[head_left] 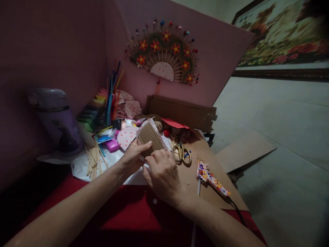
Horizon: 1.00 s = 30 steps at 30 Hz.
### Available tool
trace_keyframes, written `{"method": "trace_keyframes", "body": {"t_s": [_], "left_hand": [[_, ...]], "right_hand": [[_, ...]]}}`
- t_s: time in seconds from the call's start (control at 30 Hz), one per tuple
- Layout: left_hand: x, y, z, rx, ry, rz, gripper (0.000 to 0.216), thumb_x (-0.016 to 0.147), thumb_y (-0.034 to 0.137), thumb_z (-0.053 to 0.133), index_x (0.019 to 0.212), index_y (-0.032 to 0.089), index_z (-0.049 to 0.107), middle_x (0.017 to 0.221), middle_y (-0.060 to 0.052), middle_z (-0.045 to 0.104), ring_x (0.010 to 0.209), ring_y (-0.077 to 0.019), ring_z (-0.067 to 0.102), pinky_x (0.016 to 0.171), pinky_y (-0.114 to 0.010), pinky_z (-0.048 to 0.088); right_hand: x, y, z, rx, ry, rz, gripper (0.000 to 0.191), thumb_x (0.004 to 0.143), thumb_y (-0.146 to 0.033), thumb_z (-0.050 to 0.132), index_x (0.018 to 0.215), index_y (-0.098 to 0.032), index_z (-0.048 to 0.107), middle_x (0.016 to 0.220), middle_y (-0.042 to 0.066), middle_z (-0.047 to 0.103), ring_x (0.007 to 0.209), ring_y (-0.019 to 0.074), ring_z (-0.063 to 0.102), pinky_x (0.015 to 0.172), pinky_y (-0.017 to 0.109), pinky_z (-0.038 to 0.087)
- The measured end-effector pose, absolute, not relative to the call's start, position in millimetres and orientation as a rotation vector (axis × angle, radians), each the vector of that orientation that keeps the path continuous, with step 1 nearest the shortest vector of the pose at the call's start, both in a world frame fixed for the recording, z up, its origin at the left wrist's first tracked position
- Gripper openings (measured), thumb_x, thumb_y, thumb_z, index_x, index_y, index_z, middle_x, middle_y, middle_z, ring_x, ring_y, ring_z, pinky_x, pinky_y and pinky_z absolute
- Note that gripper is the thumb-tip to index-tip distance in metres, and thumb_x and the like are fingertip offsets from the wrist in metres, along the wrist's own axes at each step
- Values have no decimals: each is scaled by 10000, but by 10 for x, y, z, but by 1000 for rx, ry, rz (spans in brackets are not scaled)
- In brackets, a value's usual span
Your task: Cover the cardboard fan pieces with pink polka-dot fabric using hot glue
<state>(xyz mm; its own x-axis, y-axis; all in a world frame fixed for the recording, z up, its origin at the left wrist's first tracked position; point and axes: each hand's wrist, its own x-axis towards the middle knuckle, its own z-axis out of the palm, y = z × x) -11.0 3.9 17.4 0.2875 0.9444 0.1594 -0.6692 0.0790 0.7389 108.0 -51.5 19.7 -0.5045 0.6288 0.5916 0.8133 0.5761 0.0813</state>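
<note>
My left hand (136,153) grips a brown cardboard piece (150,137) from its left, thumb lying across the face. Along the far and right edges of the cardboard, pale fabric shows. My right hand (163,173) has its fingers curled at the near right edge of the same piece, closed on that edge; the fingertips are partly hidden. Just beyond the left hand lies a white rounded piece with pink dots (126,138). Gold-handled scissors (181,153) rest to the right of the hands.
A flower-patterned glue gun (212,179) with a black cord lies on brown cardboard at right. Wooden sticks (94,159) and colored packets (110,140) are at left, near a purple canister (58,123). A decorated fan (161,55) hangs on the pink board behind.
</note>
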Motion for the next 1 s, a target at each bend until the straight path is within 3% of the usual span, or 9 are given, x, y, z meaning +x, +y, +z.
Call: {"method": "trace_keyframes", "body": {"t_s": [0.53, 0.8, 0.9, 1.0], "left_hand": [[-73, 36, 163, 780, 370, 1280, 355, 689, 81, 697, 1024, 152, 601, 894, -53, 705, 795, -171, 655, 768, -295, 513], [-111, -17, 210, 857, 332, 1151, 304, 751, 86, 641, 1051, 130, 626, 972, -83, 705, 867, -188, 656, 810, -303, 515], [-107, -32, 198, 868, 315, 1099, 305, 760, 81, 624, 1062, 122, 633, 1000, -92, 703, 903, -207, 653, 828, -324, 517], [-100, -32, 182, 877, 290, 1071, 306, 762, 65, 617, 1060, 132, 640, 980, -78, 710, 865, -188, 660, 806, -304, 525]], "right_hand": [[1089, -422, 179, -1311, -2112, -454, 82, 817, -190, 548, 751, -169, 591, 758, 61, 593, 759, 223, 507, 677, 346, 341], [1414, -238, 418, -1203, -1641, 184, 237, 899, -360, 472, 872, -167, 608, 854, 66, 618, 790, 183, 557, 705, 309, 424], [1485, -129, 438, -1163, -1588, 502, 303, 871, -434, 491, 820, -168, 628, 789, 56, 632, 723, 175, 566, 661, 304, 441], [1481, -82, 419, -1116, -1571, 609, 280, 823, -436, 553, 798, -172, 643, 795, 53, 630, 731, 174, 565, 658, 299, 450]]}}
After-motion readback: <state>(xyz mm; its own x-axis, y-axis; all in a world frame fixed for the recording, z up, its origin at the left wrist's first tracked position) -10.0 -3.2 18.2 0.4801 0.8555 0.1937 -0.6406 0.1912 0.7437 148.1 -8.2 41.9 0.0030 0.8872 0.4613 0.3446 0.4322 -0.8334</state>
